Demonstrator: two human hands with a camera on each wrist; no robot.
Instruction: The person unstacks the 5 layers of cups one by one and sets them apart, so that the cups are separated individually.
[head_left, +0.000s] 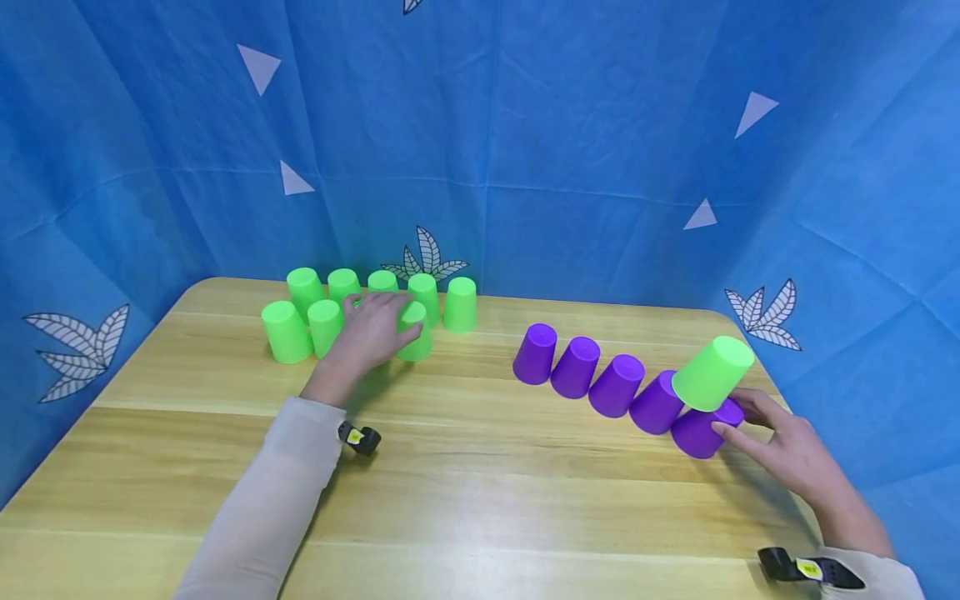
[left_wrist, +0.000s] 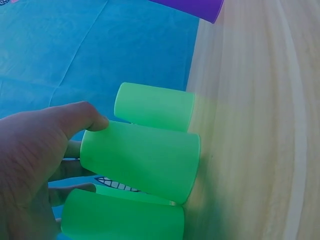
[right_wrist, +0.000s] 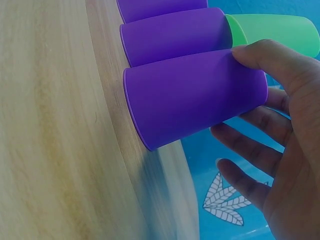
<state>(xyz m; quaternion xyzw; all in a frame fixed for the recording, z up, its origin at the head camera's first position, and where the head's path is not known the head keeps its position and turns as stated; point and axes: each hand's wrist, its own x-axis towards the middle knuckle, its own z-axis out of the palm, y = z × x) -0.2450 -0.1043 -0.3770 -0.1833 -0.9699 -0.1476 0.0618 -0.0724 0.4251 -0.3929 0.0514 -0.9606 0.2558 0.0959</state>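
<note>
My left hand (head_left: 372, 329) is among upside-down green cups at the table's left. Its thumb and fingers hold the upper part of the front row's rightmost green cup (left_wrist: 142, 160), which stands on the table. At the right, my right hand (head_left: 795, 450) holds the end purple cup (right_wrist: 195, 97) of a slanting row, thumb on the near side and fingers behind. An upside-down green cup (head_left: 712, 373) rests tilted on top of the last two purple cups. One green cup in the front row is mostly hidden by my left hand.
A back row of green cups (head_left: 460, 306) stands behind the front ones. Several purple cups (head_left: 615, 386) stand upside down in a row on the wooden table (head_left: 465, 500). Blue patterned cloth (head_left: 487, 150) hangs behind the table and along its right side.
</note>
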